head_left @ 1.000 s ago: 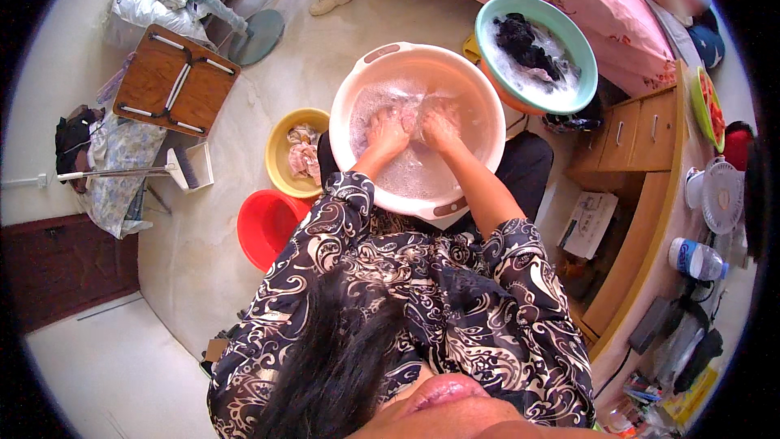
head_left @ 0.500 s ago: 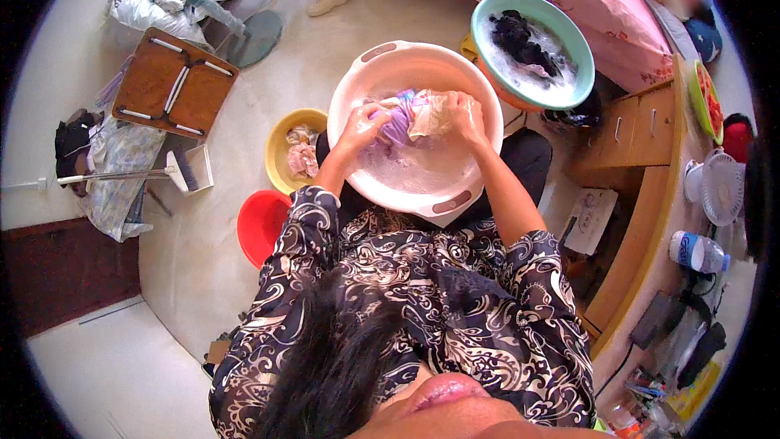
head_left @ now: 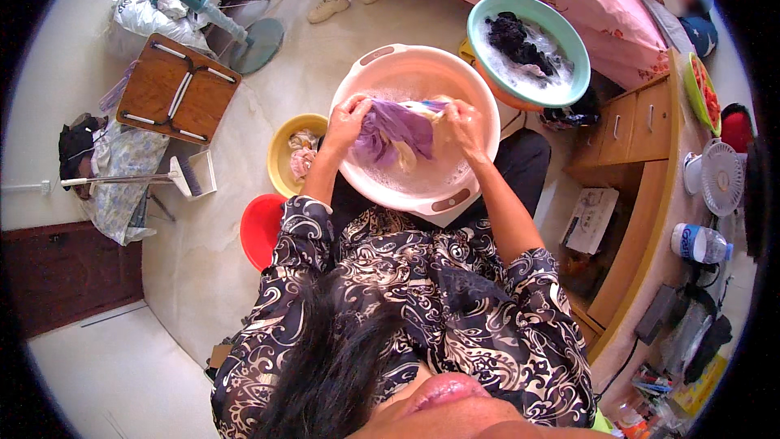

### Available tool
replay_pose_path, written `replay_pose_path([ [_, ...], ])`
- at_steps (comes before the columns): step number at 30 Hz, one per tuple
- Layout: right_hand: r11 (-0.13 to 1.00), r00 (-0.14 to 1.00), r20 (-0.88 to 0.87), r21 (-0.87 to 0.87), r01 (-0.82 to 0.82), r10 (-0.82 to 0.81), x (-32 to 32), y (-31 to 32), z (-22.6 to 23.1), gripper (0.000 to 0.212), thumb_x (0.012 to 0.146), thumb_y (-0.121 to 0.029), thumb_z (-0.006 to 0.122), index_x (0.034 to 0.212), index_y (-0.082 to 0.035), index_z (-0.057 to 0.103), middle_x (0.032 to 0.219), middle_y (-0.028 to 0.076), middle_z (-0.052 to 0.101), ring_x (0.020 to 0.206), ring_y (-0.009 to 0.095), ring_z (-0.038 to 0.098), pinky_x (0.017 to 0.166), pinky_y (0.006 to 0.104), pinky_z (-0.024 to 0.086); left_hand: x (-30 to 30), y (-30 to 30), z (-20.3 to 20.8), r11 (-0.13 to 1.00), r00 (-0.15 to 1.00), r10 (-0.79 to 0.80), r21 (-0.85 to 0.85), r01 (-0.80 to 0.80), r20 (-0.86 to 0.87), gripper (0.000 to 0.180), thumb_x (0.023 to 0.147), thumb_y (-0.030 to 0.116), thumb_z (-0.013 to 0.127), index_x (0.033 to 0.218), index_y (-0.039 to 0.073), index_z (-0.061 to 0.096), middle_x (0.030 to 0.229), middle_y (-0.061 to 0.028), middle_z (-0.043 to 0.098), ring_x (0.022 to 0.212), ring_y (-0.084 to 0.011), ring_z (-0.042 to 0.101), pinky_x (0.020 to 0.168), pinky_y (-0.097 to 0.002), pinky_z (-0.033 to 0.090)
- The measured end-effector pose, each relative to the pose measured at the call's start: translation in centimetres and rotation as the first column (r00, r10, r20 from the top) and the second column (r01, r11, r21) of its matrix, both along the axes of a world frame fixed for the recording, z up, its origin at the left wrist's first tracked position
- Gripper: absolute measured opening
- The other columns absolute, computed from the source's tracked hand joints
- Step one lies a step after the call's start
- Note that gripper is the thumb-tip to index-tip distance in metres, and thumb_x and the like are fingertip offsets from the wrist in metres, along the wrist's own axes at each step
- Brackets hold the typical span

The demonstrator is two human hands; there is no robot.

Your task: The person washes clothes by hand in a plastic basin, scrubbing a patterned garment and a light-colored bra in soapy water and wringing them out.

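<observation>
A wet purple and cream garment (head_left: 395,132) is stretched between my two hands, above cloudy, sudsy water in a large pale pink basin (head_left: 486,106). My left hand (head_left: 348,123) is closed on its purple end, near the basin's left side. On the right, my right hand (head_left: 465,127) grips the cream end with fingers wrapped round it. The middle of the cloth sags toward the water; whether its lowest part touches the water I cannot tell. Its exact kind of garment does not show.
A yellow basin (head_left: 275,164) with small wet clothes and a red basin (head_left: 258,232) stand at the left. A teal basin (head_left: 582,73) of dark clothes and suds is at upper right. A wooden cabinet (head_left: 626,126), a folded table (head_left: 154,85) and a dustpan (head_left: 208,172) surround me.
The bunched garment has been spread out, and more of its purple part now hangs between my hands. My left hand has shifted slightly left and up.
</observation>
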State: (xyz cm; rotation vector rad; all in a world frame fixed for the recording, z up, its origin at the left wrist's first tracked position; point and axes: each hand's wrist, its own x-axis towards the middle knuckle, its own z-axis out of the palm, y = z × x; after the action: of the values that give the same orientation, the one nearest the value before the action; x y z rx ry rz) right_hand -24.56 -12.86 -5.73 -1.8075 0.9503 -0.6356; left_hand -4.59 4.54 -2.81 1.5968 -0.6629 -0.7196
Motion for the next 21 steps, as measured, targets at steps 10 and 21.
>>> replay_pose_path([
  [10,0.887,0.969,-0.248,-0.449,-0.108,-0.007,-2.3,-1.6,0.4,0.041,0.088,-0.026,0.061,0.125,-0.010,0.058,0.122,0.019,0.061,0.109,0.039,0.059,0.090,0.0465,0.049,-0.7,0.6,-2.1,0.973,0.923,-0.082,0.232,-0.008,0.375,0.025,0.093,0.026,0.060,0.095,0.003,0.069,0.083,-0.0088,0.067,0.078,-0.0165,0.061,0.073,-0.0323,0.049],
  [21,0.863,0.717,-0.671,-0.237,-0.447,0.188,2.8,2.6,-3.4,0.061,0.090,-0.037,0.058,0.147,-0.023,0.042,0.151,0.016,0.039,0.140,0.042,0.032,0.112,0.0621,0.023,-7.7,-3.8,-5.2,0.679,0.784,-0.412,0.730,-0.075,0.464,0.072,0.093,0.050,0.053,0.154,0.019,0.029,0.152,-0.0295,0.028,0.136,-0.0509,0.036,0.106,-0.0635,0.034],
])
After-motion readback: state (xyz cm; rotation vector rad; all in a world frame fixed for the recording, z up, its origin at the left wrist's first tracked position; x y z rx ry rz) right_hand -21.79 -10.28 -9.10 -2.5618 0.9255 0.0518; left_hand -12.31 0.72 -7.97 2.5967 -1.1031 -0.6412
